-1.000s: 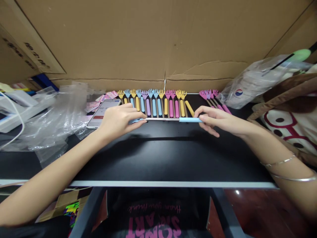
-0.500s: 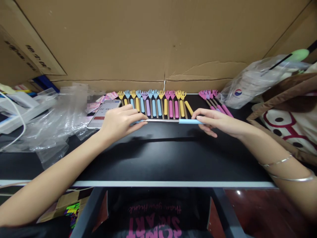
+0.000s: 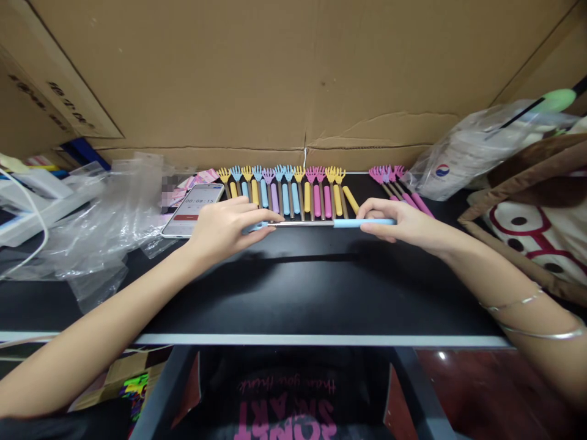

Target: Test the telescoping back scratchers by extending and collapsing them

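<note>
Blue scratcher (image 3: 321,223) pinched by 2 hands (image 3: 224,225) (image 3: 398,223); black table (image 3: 298,293) seemingly bare frontward.

Scratcher's (image 3: 316,223) claw end hidden under left hand (image 3: 224,227).

Bare black table (image 3: 293,287) in front, scratcher row (image 3: 284,194) behind, bags (image 3: 92,226) left

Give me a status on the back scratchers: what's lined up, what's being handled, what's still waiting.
Done, by the look of it: a row of back scratchers lies side by side at the back of the black table. In hand: a blue back scratcher, extended, left hand at its claw end, right hand on the blue grip. Left: a small pink bunch lies apart on the right, not in the row.
</note>
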{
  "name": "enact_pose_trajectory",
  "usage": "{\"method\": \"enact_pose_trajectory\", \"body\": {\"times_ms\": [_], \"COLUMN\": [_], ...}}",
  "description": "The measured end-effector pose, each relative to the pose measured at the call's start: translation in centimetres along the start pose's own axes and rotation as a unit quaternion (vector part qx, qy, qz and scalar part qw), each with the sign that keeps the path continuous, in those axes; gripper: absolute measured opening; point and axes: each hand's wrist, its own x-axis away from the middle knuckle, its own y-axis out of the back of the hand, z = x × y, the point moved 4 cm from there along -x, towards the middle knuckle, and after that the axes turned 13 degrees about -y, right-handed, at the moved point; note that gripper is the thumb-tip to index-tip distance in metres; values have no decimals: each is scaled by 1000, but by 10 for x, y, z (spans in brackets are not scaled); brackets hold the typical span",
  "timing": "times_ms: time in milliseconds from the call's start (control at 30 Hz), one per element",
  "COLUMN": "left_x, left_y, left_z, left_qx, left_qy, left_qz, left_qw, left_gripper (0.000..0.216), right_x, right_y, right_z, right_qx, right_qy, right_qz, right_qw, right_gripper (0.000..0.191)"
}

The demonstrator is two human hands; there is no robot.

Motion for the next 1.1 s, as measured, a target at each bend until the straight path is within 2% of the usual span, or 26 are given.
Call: {"method": "enact_pose_trajectory", "body": {"times_ms": [167, 300, 533, 767, 1100], "left_x": [1, 1, 0, 0, 0], "left_y": [-2, -2, 0, -2, 4], "left_z": [0, 0, 0, -3, -6], "left_qx": [8, 22, 10, -5, -84], "left_qy": [7, 7, 10, -21, -71], "left_qz": [-3, -11, -17, -29, -53], "left_qw": [1000, 1000, 1000, 999, 993], "left_gripper": [21, 23, 23, 22, 17], "right_x": [-1, 0, 5, 7, 6], "right_y": [3, 4, 1, -1, -4], "right_z": [7, 10, 13, 15, 16], "right_qx": [42, 59, 69, 116, 118], "right_qy": [39, 47, 56, 59, 44], "right_qz": [-94, -126, -91, -71, -91], "right_qw": [994, 989, 992, 989, 988], "right_gripper": [42, 43, 39, 41, 44]}}
